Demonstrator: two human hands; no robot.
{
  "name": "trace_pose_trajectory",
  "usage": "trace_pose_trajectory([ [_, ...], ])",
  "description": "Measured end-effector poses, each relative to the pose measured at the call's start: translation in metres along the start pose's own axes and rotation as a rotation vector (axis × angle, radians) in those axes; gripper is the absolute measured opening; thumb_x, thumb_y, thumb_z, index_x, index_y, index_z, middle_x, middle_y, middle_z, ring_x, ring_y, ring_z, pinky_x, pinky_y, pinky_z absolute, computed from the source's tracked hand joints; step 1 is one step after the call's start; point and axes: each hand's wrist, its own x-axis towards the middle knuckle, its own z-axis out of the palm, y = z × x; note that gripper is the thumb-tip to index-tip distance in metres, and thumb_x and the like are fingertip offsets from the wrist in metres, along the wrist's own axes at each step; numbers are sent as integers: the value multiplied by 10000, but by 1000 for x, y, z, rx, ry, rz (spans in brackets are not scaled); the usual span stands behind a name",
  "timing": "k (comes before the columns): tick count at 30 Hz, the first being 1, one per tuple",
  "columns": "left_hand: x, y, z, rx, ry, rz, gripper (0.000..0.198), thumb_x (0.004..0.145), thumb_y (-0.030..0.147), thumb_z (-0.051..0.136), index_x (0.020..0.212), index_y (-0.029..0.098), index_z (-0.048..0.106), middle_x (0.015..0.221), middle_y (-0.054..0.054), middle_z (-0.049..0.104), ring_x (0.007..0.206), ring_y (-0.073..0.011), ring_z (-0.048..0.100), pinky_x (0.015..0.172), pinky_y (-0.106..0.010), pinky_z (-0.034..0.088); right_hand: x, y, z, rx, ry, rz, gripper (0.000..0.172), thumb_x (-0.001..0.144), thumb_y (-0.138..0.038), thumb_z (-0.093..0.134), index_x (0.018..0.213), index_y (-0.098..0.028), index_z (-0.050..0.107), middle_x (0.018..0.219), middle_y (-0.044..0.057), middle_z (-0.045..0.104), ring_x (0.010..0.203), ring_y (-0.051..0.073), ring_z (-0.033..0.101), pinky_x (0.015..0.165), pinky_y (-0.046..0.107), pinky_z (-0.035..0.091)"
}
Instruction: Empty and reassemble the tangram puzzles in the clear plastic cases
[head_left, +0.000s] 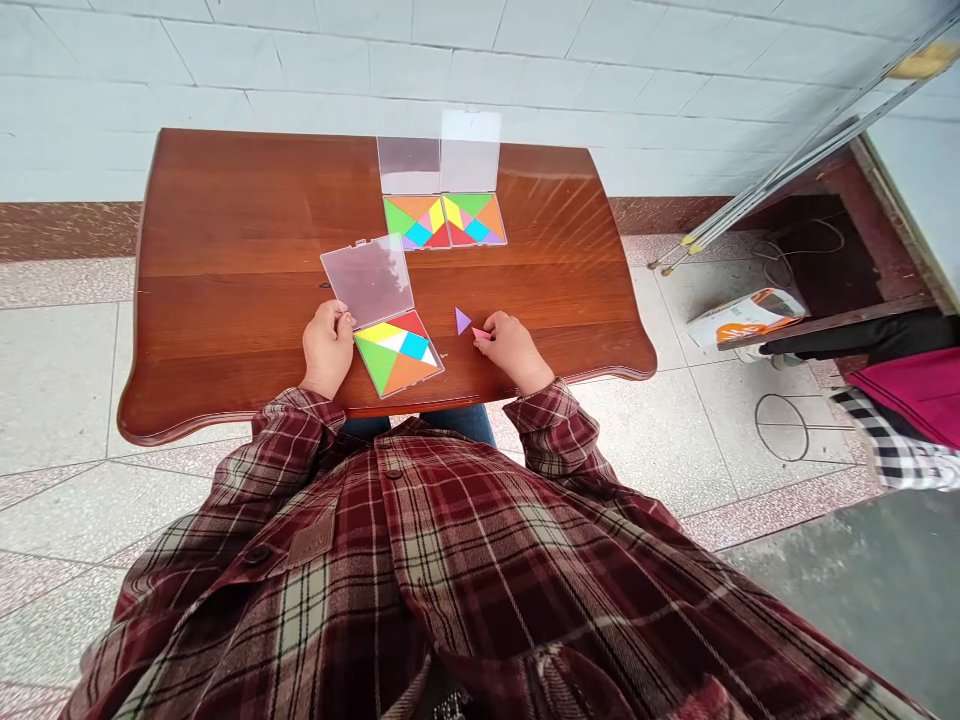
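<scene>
In front of me lies an open tangram case [400, 385], turned at a slant near the table's front edge. Green, yellow, red, blue and orange pieces sit in its tray, and white gaps show between some of them. Its clear lid [367, 280] is folded back, away from me. My left hand [328, 348] is closed at the lid's left edge, close to the hinge, thumb and fingers pinching there. Right of the case, my right hand [514, 350] pinches a small pink tangram piece [482, 335] just over the wood. A purple triangle [462, 321] lies loose between the case and that hand.
Two more open tangram cases, a left one [415, 222] and a right one [475, 219], stand side by side farther back with lids raised. The brown wooden table [247, 240] backs onto a white tiled wall [300, 90]. Crutch-like poles [739, 205] and a white bag [746, 318] are off right.
</scene>
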Motion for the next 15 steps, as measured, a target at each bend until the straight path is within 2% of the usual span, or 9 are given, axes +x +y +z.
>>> trace_pose_trajectory([
  [3,0,0,0,-4,3,2,142,872,230,493,1005,204,538,873,-21,671,743,-136,622,774,-286,494,1,3,-1,89,-26,-9,67,792,-211,633,797,-199,567,825,49,661,785,190,575,748,306,424],
  [6,0,0,0,-9,-1,5,143,870,233,490,1004,208,537,874,-19,673,747,-136,626,770,-285,495,1,6,-3,176,-53,-11,157,815,-232,612,705,-222,501,699,13,629,731,174,562,717,296,406],
  [15,1,-3,1,6,9,24,134,871,246,493,994,215,535,867,-19,671,749,-137,625,741,-278,491,0,11,-1,249,-11,-22,185,818,-300,604,683,-229,500,647,-2,594,650,160,519,670,294,392],
])
